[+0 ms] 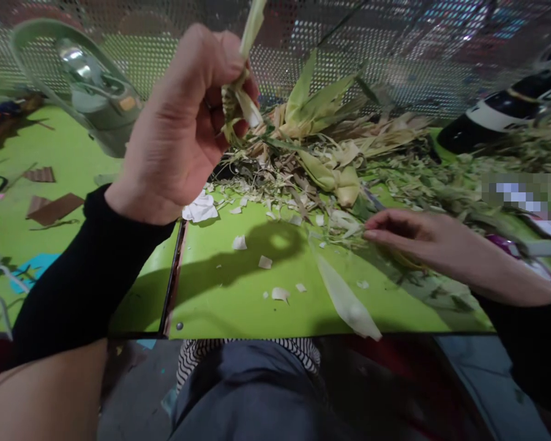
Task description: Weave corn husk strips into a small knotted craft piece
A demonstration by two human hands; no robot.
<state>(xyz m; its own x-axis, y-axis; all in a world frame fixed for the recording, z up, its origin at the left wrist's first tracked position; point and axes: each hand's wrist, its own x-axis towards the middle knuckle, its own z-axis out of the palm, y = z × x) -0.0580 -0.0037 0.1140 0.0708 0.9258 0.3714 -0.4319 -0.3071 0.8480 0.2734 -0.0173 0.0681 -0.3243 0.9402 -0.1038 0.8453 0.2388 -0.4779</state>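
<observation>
My left hand, raised over the table, is closed around a bundle of pale corn husk. The bundle looks twisted or wrapped, and a long strip sticks up from it past my thumb. Low over the table at the right, my right hand has its thumb and forefinger brought together beside some shredded husk. What lies between those fingertips, if anything, I cannot make out. A wide loose husk leaf reaches toward the front edge. Behind my hands lies a heap of husks with dry shreds.
Small husk bits are scattered over the green table. A crumpled white paper lies near my left wrist. Farther back are a pale green lamp-like device, a dark bottle and a perforated metal screen. Cardboard pieces lie left.
</observation>
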